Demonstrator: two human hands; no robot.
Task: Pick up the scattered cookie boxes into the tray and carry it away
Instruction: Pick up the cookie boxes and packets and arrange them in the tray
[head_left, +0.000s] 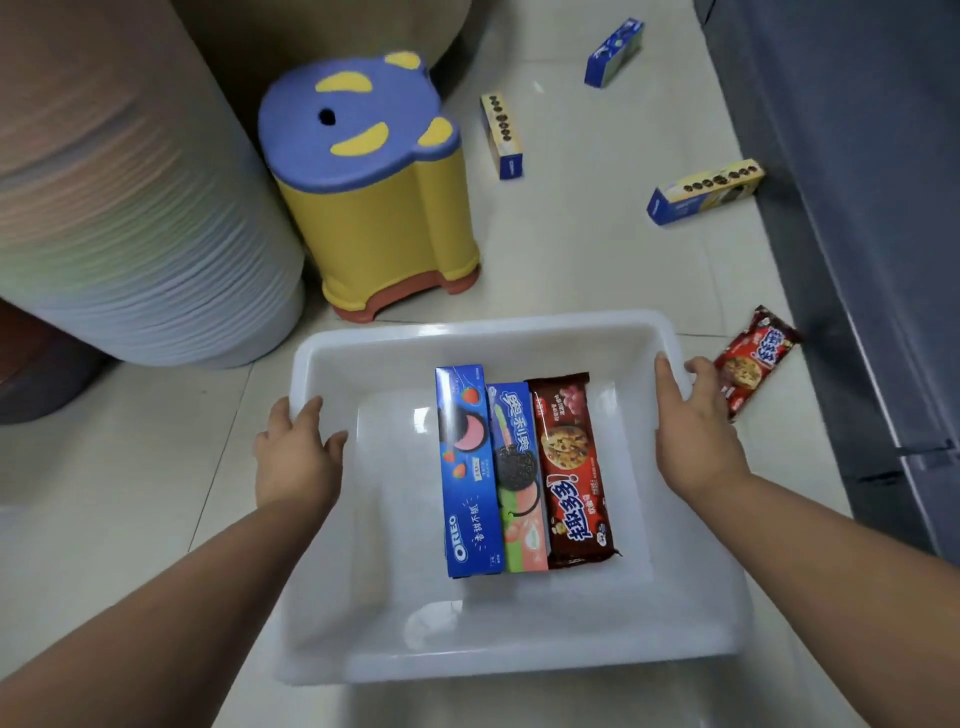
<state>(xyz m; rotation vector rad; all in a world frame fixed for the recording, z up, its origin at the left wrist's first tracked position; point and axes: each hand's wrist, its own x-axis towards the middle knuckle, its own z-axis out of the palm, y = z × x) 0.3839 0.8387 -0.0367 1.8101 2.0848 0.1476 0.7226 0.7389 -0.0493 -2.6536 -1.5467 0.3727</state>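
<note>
A white plastic tray (483, 332) fills the lower middle of the head view. My left hand (296, 452) grips its left rim and my right hand (693, 431) grips its right rim. Inside lie three packs side by side: a blue Oreo box (467, 467), a pink-and-green Oreo pack (519, 478) and a dark red chocolate-chip cookie pack (571, 467). On the tiled floor beyond lie a red cookie pack (753, 358) just right of the tray, a blue-and-yellow box (706, 192), another blue-and-yellow box (501, 135) and a blue box (613, 52) farthest away.
A yellow stool with a purple top (374, 182) stands just beyond the tray's left corner. A large pale stacked cylinder (130, 208) rises at the left. A dark grey cabinet front (857, 208) runs along the right side.
</note>
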